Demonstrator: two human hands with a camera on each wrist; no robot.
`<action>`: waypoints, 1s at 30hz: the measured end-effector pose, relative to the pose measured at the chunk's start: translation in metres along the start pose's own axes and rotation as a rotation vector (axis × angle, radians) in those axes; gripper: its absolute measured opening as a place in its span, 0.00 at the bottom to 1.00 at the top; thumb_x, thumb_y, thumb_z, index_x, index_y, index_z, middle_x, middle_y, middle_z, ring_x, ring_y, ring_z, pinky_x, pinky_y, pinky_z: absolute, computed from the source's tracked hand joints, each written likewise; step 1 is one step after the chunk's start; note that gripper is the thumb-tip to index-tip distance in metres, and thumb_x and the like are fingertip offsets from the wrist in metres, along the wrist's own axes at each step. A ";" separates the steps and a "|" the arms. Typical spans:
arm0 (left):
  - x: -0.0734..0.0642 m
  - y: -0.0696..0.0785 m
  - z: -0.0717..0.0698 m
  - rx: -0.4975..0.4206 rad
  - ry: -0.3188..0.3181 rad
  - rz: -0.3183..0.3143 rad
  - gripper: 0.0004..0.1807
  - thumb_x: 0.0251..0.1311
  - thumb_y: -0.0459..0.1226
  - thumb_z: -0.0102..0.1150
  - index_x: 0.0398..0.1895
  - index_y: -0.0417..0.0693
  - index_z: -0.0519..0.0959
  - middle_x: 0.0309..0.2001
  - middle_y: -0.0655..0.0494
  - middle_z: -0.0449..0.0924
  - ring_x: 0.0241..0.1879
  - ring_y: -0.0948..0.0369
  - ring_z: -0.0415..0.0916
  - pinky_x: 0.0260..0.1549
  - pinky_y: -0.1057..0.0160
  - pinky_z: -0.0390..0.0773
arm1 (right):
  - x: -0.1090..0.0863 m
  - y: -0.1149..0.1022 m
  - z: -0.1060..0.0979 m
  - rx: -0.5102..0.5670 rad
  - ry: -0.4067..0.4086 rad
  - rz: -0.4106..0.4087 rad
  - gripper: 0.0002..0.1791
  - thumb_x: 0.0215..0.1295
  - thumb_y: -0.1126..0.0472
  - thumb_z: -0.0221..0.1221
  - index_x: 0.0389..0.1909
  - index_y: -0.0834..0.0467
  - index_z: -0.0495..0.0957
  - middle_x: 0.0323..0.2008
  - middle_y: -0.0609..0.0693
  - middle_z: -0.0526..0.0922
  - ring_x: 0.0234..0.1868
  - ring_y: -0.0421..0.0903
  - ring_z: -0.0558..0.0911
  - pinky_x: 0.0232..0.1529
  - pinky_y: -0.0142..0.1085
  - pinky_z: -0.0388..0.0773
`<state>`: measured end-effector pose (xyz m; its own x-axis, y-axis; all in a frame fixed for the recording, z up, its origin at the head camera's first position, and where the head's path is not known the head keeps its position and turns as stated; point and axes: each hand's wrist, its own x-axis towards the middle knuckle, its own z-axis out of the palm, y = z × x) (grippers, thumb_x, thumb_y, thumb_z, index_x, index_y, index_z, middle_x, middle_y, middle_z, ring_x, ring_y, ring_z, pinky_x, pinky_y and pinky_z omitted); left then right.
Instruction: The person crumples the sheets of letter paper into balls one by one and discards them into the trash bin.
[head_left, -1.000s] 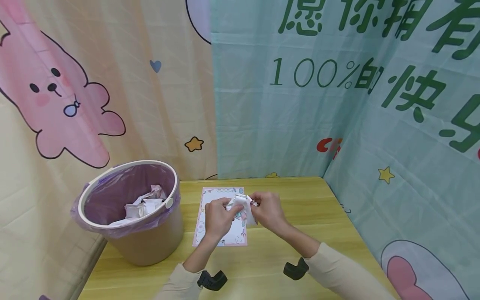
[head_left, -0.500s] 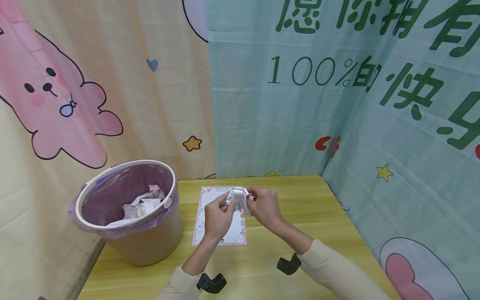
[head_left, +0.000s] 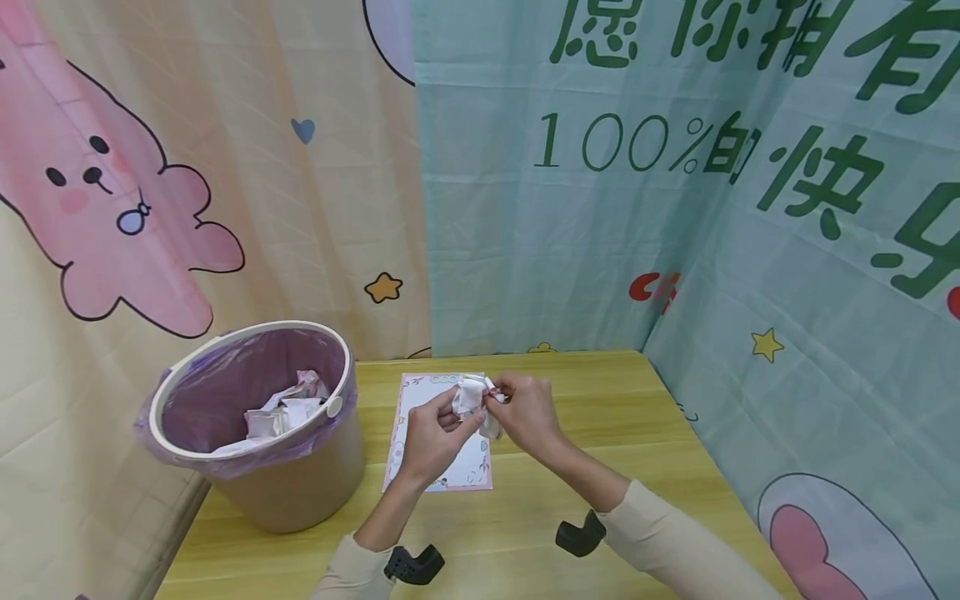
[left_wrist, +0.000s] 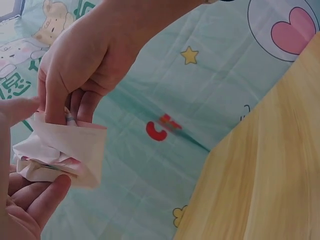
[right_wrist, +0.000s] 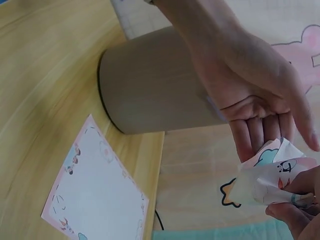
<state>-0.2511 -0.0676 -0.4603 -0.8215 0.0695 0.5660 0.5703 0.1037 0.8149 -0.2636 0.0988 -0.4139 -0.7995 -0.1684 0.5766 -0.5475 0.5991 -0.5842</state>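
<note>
A crumpled sheet of printed paper (head_left: 470, 395) is held up between both hands above the table. My left hand (head_left: 433, 442) supports it from the left, fingers behind and beneath it. In the right wrist view that hand's thumb stands raised beside the paper (right_wrist: 260, 180). My right hand (head_left: 531, 417) pinches the right edge; the left wrist view has its fingers (left_wrist: 56, 107) reaching down onto the folded paper (left_wrist: 82, 145). Below the hands, a flat sheet of paper (head_left: 467, 468) with a pink, patterned border lies on the table.
A beige bin (head_left: 300, 496) with a purple liner (head_left: 225, 392) stands left of the hands. Several crumpled papers (head_left: 288, 414) lie inside it. Printed curtains (head_left: 510, 250) enclose the wooden table (head_left: 600, 467) at the back and right.
The held paper has been bunched smaller, and its hanging flap is shorter. My left thumb has shifted over its front. My right hand has moved slightly up and to the left.
</note>
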 end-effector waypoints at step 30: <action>0.002 -0.003 -0.028 -0.266 -0.179 -0.217 0.14 0.66 0.22 0.62 0.52 0.21 0.80 0.41 0.30 0.85 0.34 0.59 0.87 0.34 0.57 0.87 | -0.003 0.052 -0.038 0.726 -0.695 0.088 0.19 0.70 0.68 0.65 0.58 0.73 0.80 0.51 0.64 0.85 0.47 0.50 0.87 0.48 0.44 0.85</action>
<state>-0.2544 -0.0956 -0.4584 -0.8972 0.2483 0.3651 0.3442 -0.1243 0.9306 -0.2807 0.1605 -0.4241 -0.6845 -0.7042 0.1886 -0.3123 0.0494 -0.9487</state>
